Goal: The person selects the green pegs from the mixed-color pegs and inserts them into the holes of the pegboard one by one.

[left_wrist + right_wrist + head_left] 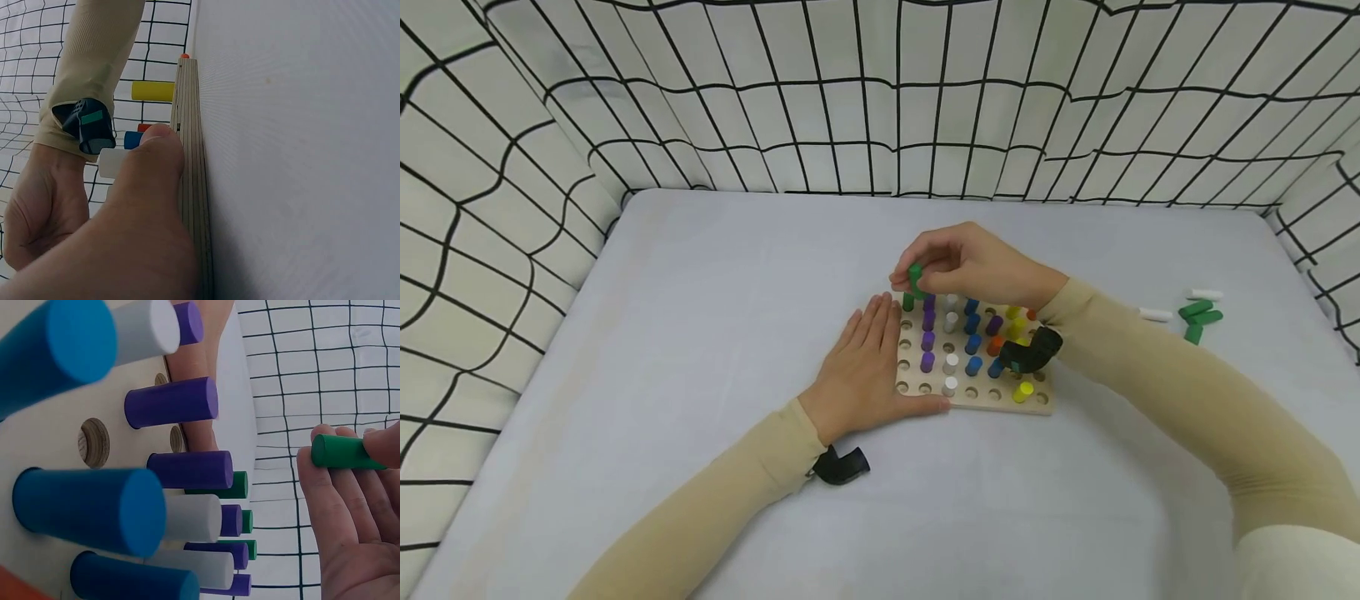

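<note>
My right hand (973,265) pinches a green peg (340,452) between thumb and fingers, above the far left corner of a wooden pegboard (988,403). My left hand (859,379) lies with fingers straight along the board's left side. Its thumb (153,169) stretches along the board's front edge. Upright in the holes stand purple pegs (928,342), white pegs (951,363) and blue pegs (973,367), grouped in columns. Green pegs (240,485) stand beyond the purple ones. Part of the board's right side is hidden beneath the right wrist and its camera.
Loose green pegs (1206,317) and white pegs (1205,295) lie on the white table (715,333) to the right, beyond my right forearm. A yellow peg (1023,392) stands near the board's front right. Black netting (820,108) borders the table at the back and sides.
</note>
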Demonstrator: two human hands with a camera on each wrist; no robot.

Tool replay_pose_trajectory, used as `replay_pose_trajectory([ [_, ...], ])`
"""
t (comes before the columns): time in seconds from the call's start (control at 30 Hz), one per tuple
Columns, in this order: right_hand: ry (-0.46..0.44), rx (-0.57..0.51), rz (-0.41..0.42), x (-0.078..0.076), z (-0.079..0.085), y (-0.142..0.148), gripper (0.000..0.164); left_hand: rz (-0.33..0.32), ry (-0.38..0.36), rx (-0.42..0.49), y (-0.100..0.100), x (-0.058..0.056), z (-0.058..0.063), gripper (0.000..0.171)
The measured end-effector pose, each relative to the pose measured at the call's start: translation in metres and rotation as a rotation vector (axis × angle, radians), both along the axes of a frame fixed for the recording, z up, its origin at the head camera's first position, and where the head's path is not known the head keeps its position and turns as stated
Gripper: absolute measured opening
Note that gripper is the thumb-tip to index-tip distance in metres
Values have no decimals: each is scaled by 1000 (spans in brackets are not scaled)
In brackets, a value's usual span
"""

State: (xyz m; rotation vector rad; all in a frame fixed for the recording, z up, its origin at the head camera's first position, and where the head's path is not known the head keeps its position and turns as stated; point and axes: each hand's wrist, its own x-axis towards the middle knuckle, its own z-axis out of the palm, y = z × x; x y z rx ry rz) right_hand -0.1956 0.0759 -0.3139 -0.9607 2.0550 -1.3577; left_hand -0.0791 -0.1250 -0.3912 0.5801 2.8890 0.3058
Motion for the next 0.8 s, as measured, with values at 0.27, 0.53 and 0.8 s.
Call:
replay_pose_trajectory([
  [0.27, 4, 39, 13, -7, -8, -12, 26, -1, -8, 27, -1, 0, 0, 137],
  [0.53, -6, 21, 58, -12, -11, -19, 26, -3, -19, 39, 0, 0, 0, 137],
  [0.8, -48, 30, 76, -16, -17, -21, 25, -7, -24, 43, -1, 1, 2, 137],
])
